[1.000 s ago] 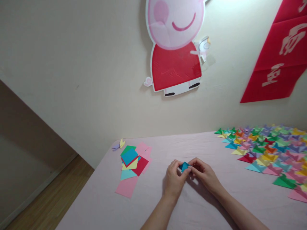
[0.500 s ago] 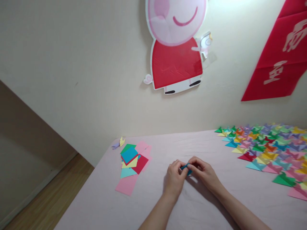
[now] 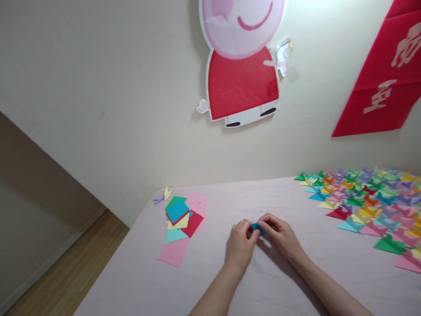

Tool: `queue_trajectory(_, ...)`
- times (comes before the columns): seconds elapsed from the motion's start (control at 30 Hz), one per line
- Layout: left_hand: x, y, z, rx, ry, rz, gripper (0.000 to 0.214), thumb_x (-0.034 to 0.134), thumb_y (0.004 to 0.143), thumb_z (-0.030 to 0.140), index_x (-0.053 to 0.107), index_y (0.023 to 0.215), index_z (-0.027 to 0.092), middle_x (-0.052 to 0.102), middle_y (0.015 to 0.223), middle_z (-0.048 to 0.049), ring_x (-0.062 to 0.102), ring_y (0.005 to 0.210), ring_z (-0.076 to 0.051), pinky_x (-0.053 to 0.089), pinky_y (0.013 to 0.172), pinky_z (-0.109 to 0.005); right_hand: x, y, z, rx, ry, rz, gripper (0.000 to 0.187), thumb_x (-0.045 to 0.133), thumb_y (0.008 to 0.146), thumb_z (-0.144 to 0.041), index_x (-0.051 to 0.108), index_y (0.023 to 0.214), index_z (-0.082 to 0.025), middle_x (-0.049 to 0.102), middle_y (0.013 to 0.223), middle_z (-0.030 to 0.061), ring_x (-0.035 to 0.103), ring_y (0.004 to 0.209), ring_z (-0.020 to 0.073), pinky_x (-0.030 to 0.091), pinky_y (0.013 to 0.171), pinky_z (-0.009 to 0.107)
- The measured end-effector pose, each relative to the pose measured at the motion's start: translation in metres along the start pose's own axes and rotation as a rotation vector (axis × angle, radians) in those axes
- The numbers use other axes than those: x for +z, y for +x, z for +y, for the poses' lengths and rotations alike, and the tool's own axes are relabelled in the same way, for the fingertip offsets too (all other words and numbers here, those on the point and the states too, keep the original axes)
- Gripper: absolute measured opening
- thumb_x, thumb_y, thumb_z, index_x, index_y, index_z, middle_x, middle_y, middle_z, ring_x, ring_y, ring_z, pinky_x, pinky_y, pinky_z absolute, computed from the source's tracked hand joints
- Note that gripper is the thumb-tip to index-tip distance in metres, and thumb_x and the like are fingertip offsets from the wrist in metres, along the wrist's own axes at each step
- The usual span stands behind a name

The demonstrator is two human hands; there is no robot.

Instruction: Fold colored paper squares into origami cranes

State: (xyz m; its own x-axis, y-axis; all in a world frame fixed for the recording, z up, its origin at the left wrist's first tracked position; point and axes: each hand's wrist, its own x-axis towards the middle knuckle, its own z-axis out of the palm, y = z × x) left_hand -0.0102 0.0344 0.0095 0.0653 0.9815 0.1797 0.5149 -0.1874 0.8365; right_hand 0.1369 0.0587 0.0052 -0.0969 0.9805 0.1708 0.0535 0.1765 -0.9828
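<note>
Pale pink cloth (image 3: pixel 141 272) is covering the work surface, some creases showing. Pale wall (image 3: pixel 148 109) is rising behind it; a cartoon pig cutout (image 3: pixel 243 83) is sitting on that wall, and a red banner (image 3: pixel 368 92) with pale lettering is hanging to its right. Wood-look floor (image 3: pixel 66 267) is showing at lower left, past the cloth's edge.

Loose paper sheets (image 3: pixel 179 221), mixed colours, are lying overlapped left of the hands. Purple folded piece (image 3: pixel 158 199) and yellow folded piece (image 3: pixel 167 193) are sitting together at the far left corner. Rows of folded paper pieces (image 3: pixel 365 210) are filling the right side.

Blue folded paper (image 3: pixel 262 230) is sitting between both hands, right at the fingertips. Left hand (image 3: pixel 241 245) is pinching its left end, thumb against fingers; right hand (image 3: pixel 281 235) is pinching it from the right, thumb on the near side. Fingers are hiding much of it; can't tell its full shape or whether it's touching the cloth.
</note>
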Motion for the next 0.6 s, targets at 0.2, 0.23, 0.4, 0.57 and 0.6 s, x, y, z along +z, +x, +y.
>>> queue_trajectory(0.2,0.000,-0.001,0.006,0.042,0.041,-0.021,0.023,0.056,0.092,0.025,0.053,0.070,0.020,0.058,0.073,0.0025,0.052,0.072,-0.016,0.035,0.068,-0.027,-0.005,0.002,0.002,0.011,-0.106,0.066,0.039,0.064,0.078,-0.057,0.066,0.070,-0.019,0.065,0.066,0.0008,0.058,0.065,0.0173,0.046,0.062,0.029)
queue_trajectory(0.23,0.000,-0.001,0.008,0.056,0.062,-0.023,0.023,0.055,0.093,0.024,0.053,0.070,0.020,0.059,0.073,0.0025,0.052,0.073,-0.016,0.035,0.069,-0.028,-0.007,0.002,0.003,0.008,-0.151,0.071,0.039,0.062,0.079,-0.057,0.065,0.070,-0.020,0.065,0.066,0.0009,0.057,0.064,0.0175,0.046,0.061,0.029)
queue_trajectory(0.4,-0.002,-0.009,0.014,0.078,0.378,0.001,0.019,0.053,0.093,0.019,0.054,0.074,0.021,0.061,0.078,0.0001,0.054,0.080,-0.020,0.038,0.077,-0.035,-0.009,0.004,0.010,-0.073,-0.479,0.052,0.031,0.058,0.083,-0.048,0.068,0.069,-0.023,0.064,0.068,0.0034,0.055,0.073,0.0227,0.042,0.069,0.035)
queue_trajectory(0.57,-0.002,-0.016,0.017,0.203,0.602,0.019,0.013,0.059,0.087,0.015,0.058,0.100,0.020,0.061,0.104,-0.0039,0.051,0.099,-0.024,0.041,0.087,-0.041,-0.005,0.002,0.017,-0.196,-0.810,0.018,0.021,0.057,0.088,-0.034,0.066,0.073,-0.023,0.064,0.080,0.0048,0.052,0.082,0.0247,0.036,0.075,0.037)
queue_trajectory(0.6,-0.002,-0.016,0.017,0.253,0.622,-0.001,0.015,0.058,0.088,0.013,0.058,0.102,0.020,0.060,0.107,-0.0033,0.051,0.101,-0.024,0.041,0.089,-0.042,-0.005,0.001,0.018,-0.209,-0.857,0.020,0.018,0.057,0.089,-0.032,0.065,0.075,-0.023,0.064,0.082,0.0049,0.051,0.082,0.0246,0.036,0.075,0.036)
